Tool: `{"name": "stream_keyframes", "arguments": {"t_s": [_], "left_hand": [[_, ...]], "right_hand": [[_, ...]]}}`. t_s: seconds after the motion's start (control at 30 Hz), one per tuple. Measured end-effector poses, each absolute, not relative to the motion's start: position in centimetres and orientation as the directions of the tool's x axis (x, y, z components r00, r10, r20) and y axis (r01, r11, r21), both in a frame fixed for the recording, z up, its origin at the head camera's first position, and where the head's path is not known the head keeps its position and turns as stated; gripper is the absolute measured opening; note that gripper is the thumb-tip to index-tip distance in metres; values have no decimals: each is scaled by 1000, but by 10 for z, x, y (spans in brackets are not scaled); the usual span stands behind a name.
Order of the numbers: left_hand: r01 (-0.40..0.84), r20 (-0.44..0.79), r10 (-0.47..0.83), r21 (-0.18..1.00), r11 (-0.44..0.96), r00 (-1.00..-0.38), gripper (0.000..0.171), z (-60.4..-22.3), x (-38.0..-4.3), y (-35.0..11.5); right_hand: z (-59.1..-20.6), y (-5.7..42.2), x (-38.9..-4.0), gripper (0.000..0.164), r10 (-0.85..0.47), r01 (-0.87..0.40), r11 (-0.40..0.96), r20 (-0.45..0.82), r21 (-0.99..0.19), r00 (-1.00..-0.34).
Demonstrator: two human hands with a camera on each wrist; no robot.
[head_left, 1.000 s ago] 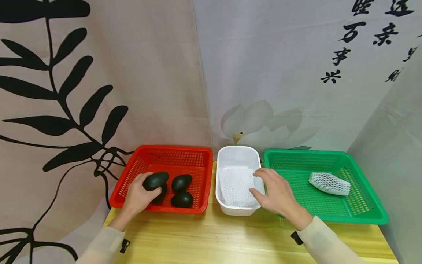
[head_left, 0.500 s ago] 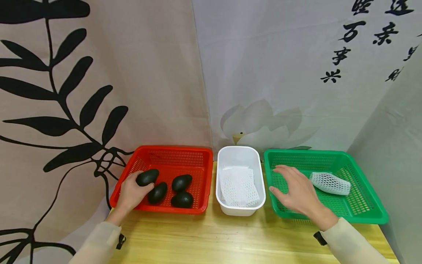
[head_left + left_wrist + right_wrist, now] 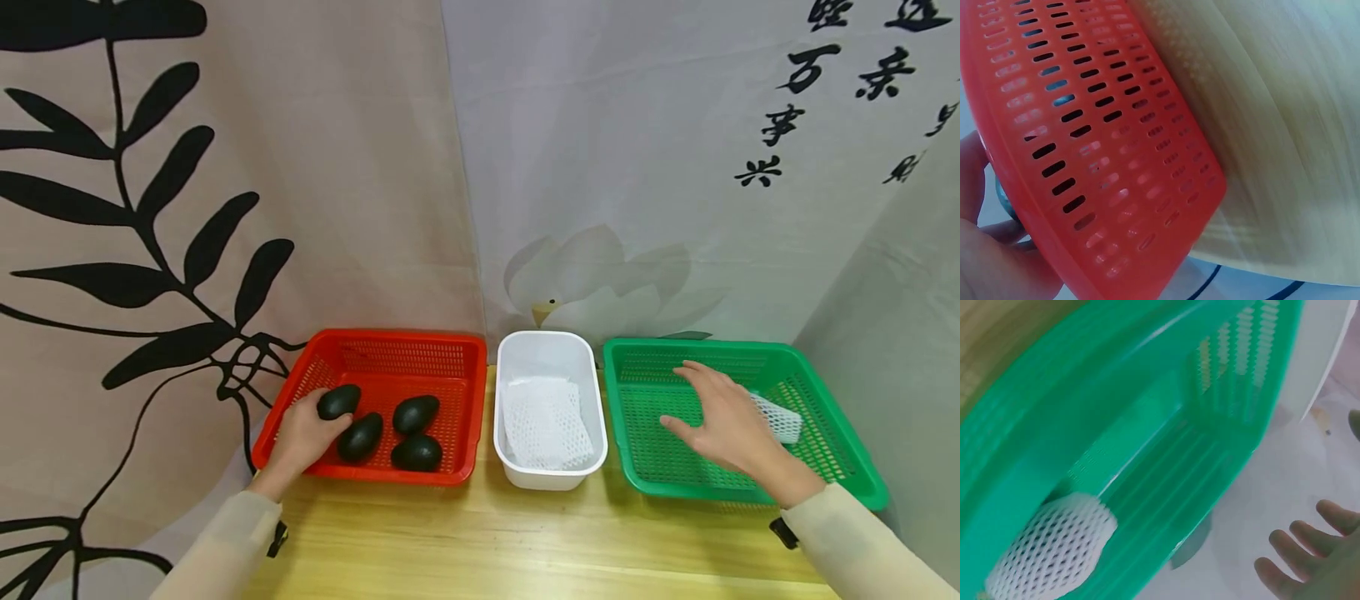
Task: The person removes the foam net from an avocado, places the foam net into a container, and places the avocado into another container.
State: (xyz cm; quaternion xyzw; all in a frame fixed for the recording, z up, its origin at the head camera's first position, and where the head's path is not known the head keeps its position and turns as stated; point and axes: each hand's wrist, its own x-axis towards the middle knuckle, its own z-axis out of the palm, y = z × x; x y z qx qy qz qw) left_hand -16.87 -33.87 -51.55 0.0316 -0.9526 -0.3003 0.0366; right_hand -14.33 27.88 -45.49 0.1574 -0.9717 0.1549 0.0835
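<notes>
My left hand [image 3: 302,433] grips a dark green avocado [image 3: 339,401] over the left side of a red basket [image 3: 375,475]. Several more avocados, one of them just right of my thumb [image 3: 360,437], lie in that basket. In the left wrist view the basket wall [image 3: 1085,125] hides most of the grip. Over a green basket [image 3: 652,483] my right hand [image 3: 731,425] is spread and holds nothing. Below and partly behind it lies an item in a white foam net [image 3: 783,419], also visible in the right wrist view as a white netted bundle [image 3: 1054,550].
Between the two baskets stands a white plastic bin [image 3: 551,478] with white foam nets [image 3: 546,421] inside. All three containers are on a wooden table [image 3: 525,550]. A printed cloth [image 3: 360,167] hangs close behind them.
My right hand has moved right, from the white bin to above the green basket. The left hand has shifted slightly left with the avocado, uncovering another one beside it.
</notes>
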Motion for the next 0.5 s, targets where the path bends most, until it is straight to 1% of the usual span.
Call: {"name": "stream_keyframes", "arguments": {"t_s": [0.17,0.27,0.5], "left_hand": [[-36,33,-66,555,831,-997,69,-515,-173,-341],[-47,18,-68,545,837,-998,67,-515,-176,-343],[-70,-27,-66,534,843,-997,64,-515,-185,-345]], "right_hand": [[-457,299,-151,82,-252,-285,925,157,-252,-955],[-459,310,-156,84,-234,-257,934,121,-248,-965],[-466,334,-167,95,-204,-208,950,43,-231,-978]]}}
